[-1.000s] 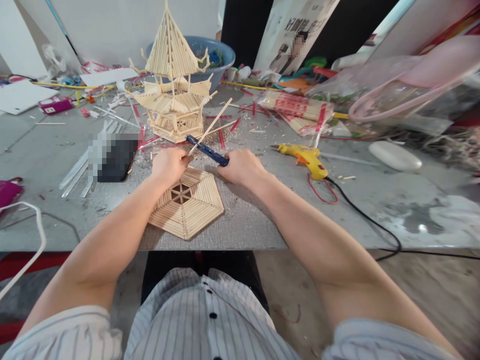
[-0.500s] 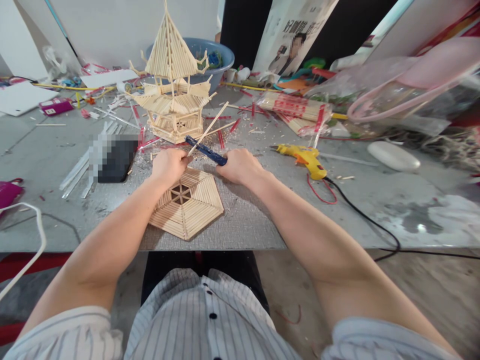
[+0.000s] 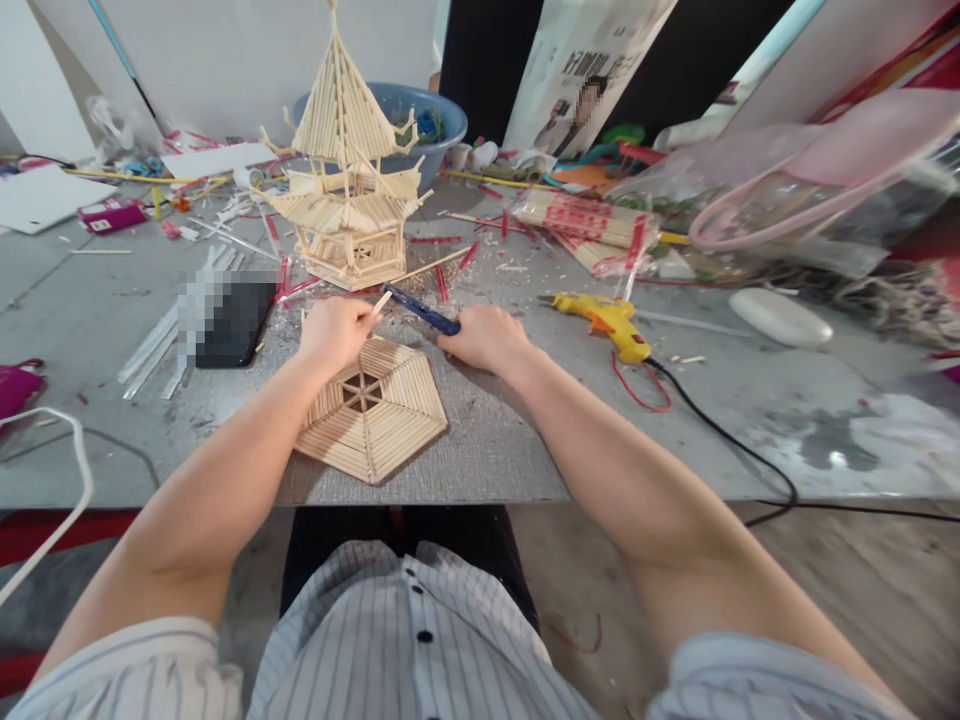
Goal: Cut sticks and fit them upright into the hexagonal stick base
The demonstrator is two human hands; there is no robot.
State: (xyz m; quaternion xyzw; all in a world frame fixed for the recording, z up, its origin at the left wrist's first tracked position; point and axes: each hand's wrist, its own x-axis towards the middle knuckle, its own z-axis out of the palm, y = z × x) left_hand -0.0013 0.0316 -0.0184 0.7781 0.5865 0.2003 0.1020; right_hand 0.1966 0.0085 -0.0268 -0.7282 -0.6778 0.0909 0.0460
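My left hand is closed in a pinch on a short wooden stick stub that pokes out toward the right. My right hand grips a dark blue cutting tool, whose tip points at the stub. Both hands hover over the far edge of a flat hexagonal roof of sticks lying on a grey mat. A tall stick pagoda model stands just behind the hands. A loose long stick lies on the table beside the pagoda's base.
A yellow glue gun with a black cord lies right of my right hand. A black phone and white strips sit to the left. Packs of sticks, a blue basin and plastic bags crowd the back.
The long stick in my left hand is now only a short stub; its long part lies on the table by the pagoda. The blue tool's tip has shifted slightly right.
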